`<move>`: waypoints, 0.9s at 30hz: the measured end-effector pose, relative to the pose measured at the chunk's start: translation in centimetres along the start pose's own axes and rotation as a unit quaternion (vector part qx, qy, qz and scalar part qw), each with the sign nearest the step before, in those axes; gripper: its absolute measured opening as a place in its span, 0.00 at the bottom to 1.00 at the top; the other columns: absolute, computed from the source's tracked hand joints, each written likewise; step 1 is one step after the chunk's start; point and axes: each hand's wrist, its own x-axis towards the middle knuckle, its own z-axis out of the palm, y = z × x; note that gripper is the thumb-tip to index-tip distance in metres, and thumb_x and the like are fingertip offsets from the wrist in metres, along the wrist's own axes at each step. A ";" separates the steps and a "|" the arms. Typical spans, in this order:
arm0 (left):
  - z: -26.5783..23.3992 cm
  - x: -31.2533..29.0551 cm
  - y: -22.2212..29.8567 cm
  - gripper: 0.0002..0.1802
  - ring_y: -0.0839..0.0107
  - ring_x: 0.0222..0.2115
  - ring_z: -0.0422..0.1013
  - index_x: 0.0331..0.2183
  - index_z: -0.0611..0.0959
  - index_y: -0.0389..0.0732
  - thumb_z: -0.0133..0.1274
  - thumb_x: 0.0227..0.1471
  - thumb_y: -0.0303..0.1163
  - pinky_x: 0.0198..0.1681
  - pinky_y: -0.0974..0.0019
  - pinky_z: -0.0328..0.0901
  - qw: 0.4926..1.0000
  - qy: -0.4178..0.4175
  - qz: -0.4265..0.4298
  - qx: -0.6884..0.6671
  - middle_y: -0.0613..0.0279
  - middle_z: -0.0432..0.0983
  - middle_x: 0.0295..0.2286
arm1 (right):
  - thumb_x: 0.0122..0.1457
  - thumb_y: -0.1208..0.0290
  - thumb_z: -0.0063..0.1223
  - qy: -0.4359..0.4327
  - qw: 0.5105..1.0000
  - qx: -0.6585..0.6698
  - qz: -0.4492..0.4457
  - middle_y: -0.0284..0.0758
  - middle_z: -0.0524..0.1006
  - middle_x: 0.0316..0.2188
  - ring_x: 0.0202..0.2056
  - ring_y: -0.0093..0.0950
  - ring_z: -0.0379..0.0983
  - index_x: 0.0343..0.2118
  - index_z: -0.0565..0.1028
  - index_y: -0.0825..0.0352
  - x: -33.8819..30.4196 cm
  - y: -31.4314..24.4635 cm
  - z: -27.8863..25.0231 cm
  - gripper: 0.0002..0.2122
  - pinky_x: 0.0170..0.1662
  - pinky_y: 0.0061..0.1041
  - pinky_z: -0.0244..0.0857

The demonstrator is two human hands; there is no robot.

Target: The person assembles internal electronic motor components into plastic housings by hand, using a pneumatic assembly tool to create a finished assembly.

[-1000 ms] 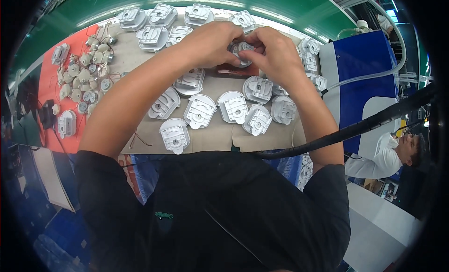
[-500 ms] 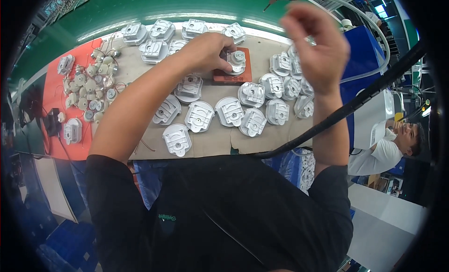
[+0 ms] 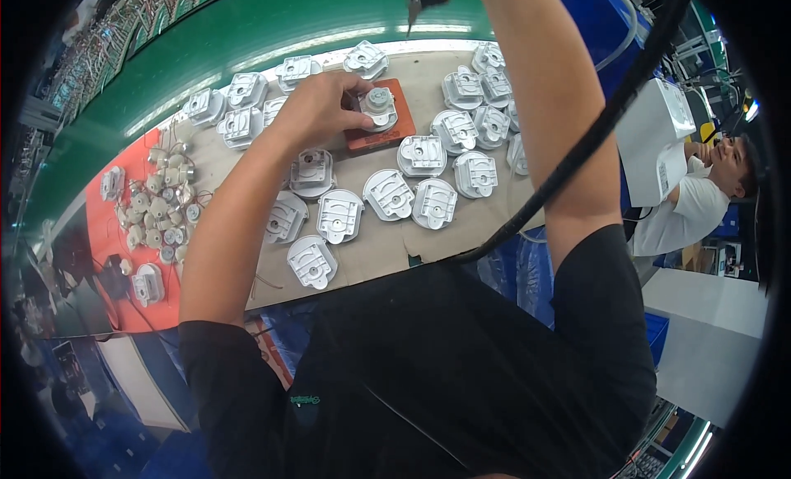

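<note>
My left hand (image 3: 325, 108) grips the side of a white plastic housing (image 3: 381, 120), thumb and fingers closed around it. That housing lies on an orange-red block (image 3: 402, 108), with a small round grey-white motor (image 3: 379, 99) on top. My right forearm (image 3: 568, 124) reaches up past the top edge, so the right hand is out of view. Near the top, a dark tool with a thin pointed tip (image 3: 416, 5) hangs over the green surface, partly cut off. Around the block lie several more white housings (image 3: 390, 194).
A heap of small round motors with wires (image 3: 161, 199) lies by the orange mat (image 3: 103, 223) at left. A thick black cable (image 3: 568, 170) crosses my right arm. Blue bins (image 3: 589, 21) stand at right, and a person in white (image 3: 680, 211) is beyond.
My right hand has reached up and out of the picture, toward the top. The left hand stays on the housing at the block. The whole view has shifted and tilted.
</note>
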 end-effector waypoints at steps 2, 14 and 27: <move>0.1 -0.1 0.0 0.28 0.63 0.36 0.78 0.46 0.85 0.38 0.71 0.41 0.34 0.42 0.62 0.71 1.000 0.004 -0.014 -0.004 0.54 0.82 0.35 | 0.60 0.65 0.64 -0.007 0.997 0.028 -0.071 0.26 0.73 0.28 0.28 0.18 0.67 0.42 0.71 0.69 -2.1 1.5 -0.8 0.15 0.30 0.21 0.62; 0.1 -0.3 -0.4 0.25 0.66 0.33 0.78 0.45 0.86 0.40 0.71 0.41 0.30 0.40 0.64 0.71 0.999 -0.005 -0.002 -0.034 0.57 0.83 0.33 | 0.62 0.66 0.63 -0.009 0.998 0.062 0.016 0.22 0.67 0.26 0.26 0.14 0.60 0.40 0.69 0.64 -7.9 2.3 -1.5 0.13 0.29 0.16 0.55; 0.4 -0.2 -0.9 0.25 0.66 0.33 0.77 0.44 0.86 0.41 0.72 0.40 0.29 0.40 0.63 0.70 0.999 0.010 0.013 -0.046 0.58 0.81 0.33 | 0.61 0.66 0.64 -0.009 0.999 0.042 0.000 0.24 0.70 0.31 0.30 0.14 0.63 0.47 0.71 0.67 -8.4 4.2 -1.0 0.16 0.34 0.14 0.58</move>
